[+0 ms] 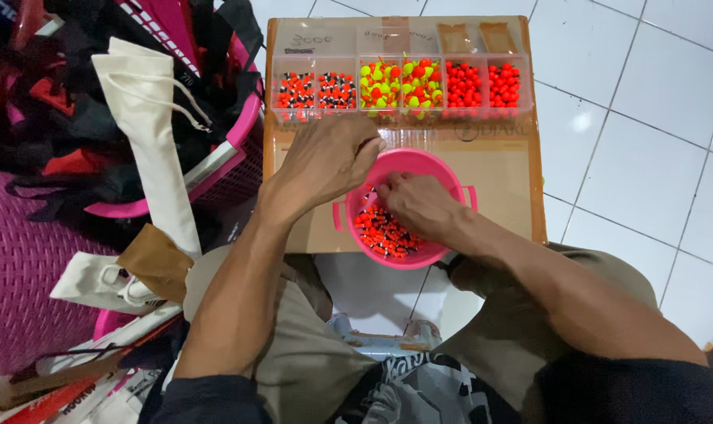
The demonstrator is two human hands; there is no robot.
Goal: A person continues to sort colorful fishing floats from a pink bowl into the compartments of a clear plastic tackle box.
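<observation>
At far left a pink basket (238,149) holds dark cloth and a cream drawstring bag (148,118). Beside it, a cardboard box (498,177) carries a clear compartment tray (399,85) of orange, yellow and red beads. The left hand (329,161) hovers, loosely curled, at the pink bowl's (443,169) rim. The right hand (419,202) reaches inside, fingertips pinched among the orange beads (380,234).

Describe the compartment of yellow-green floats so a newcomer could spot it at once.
Start at the cardboard box on the white tiled floor. Along its far edge lies a clear compartment tray. The middle section is the only one mixing yellow-green floats with orange; its neighbours hold orange-and-black or plain red ones.
</observation>
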